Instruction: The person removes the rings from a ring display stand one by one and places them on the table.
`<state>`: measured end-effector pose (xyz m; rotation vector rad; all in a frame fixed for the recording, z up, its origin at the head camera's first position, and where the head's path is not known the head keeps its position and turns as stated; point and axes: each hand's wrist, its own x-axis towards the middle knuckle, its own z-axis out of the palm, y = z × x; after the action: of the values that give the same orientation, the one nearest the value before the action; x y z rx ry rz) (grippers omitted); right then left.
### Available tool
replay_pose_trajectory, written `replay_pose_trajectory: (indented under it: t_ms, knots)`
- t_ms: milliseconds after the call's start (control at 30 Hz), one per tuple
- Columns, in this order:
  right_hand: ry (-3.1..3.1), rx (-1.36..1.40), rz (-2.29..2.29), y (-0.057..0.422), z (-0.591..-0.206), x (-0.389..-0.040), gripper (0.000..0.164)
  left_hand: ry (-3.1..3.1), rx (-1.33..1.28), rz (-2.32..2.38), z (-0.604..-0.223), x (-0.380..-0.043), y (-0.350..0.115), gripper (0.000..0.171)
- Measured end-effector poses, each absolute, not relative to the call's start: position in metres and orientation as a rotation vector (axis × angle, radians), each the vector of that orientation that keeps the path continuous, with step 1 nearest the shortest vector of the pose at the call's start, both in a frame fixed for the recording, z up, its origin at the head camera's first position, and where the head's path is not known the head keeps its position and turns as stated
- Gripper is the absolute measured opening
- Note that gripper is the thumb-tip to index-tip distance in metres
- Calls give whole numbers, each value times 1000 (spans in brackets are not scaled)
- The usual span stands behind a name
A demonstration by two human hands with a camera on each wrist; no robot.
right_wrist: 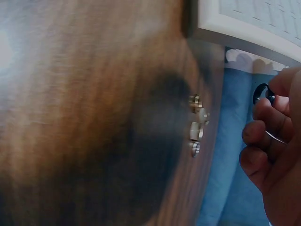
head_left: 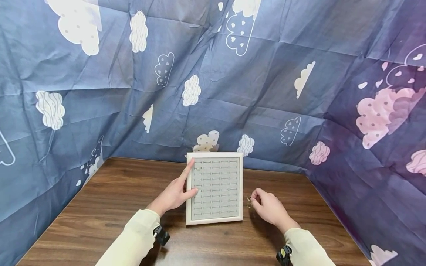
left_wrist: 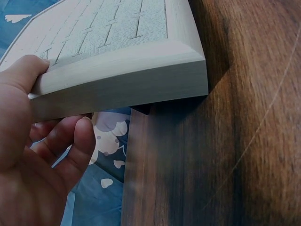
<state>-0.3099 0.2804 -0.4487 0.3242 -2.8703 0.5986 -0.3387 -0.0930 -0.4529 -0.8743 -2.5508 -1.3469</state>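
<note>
A ring display tray [head_left: 215,188] with a white frame and grey slotted padding stands tilted up on the table. One ring [head_left: 198,169] sits in a slot near its upper left. My left hand [head_left: 171,194] grips the tray's left side, the thumb over the front of the frame and other fingers beneath it in the left wrist view. To the right of the tray, my right hand [head_left: 269,207] pinches a dark-looking ring [right_wrist: 259,93] between thumb and forefinger. A thin bright curve shows between its lower fingers; what it is, I cannot tell. Several gold and silver rings [right_wrist: 195,131] lie on the table.
The brown wood-grain table [head_left: 133,184] ends at a blue cloud-print cloth [head_left: 226,92] hung behind and at the sides. Each wrist wears a black camera, the left one [head_left: 161,235] and the right one [head_left: 284,255].
</note>
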Motion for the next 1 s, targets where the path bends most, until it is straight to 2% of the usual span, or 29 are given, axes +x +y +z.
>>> replay_pose_trajectory:
  t_ms: [1000]
  knots:
    - [-2964,325,534,280,-482,-300,16,-2555,-848,-1379,-456,-339,-93,104]
